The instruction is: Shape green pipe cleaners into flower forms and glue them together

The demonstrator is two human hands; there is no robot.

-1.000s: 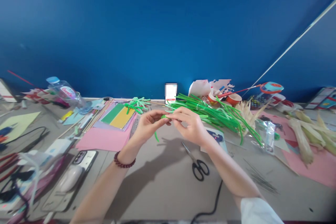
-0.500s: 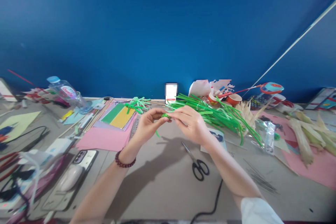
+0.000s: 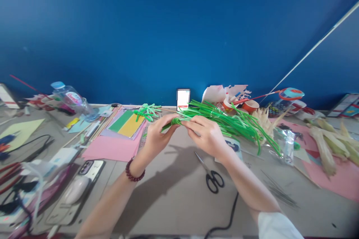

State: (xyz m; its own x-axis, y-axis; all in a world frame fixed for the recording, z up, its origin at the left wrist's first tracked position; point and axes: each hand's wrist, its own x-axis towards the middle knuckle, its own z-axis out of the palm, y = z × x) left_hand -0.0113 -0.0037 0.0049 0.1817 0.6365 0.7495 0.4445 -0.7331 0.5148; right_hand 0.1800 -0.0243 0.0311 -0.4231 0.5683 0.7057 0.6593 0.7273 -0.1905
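A green pipe cleaner [image 3: 176,121], wound into a small tight coil, is held up above the middle of the table. My left hand [image 3: 158,136] is closed around it, thumb and fingers pinching its left part. From the other side my right hand [image 3: 206,134] pinches at the coil's right end; its fingertips partly hide what they grip. Just behind and right of my hands lies a loose pile of green pipe cleaners [image 3: 232,121]. Scissors [image 3: 211,177] with black handles rest on the table below my right hand.
Pink paper [image 3: 112,148] and coloured sheets lie left, near a bent green pipe-cleaner piece [image 3: 148,111]. A phone [image 3: 183,99] leans on the blue wall. A mouse [image 3: 76,190] sits on another phone at front left. Corn husks [image 3: 325,149] and thin wires [image 3: 280,190] are right.
The coil shows more between my hands, and my left fingers have shifted around it. A green strand end that hung below my left hand no longer shows there.
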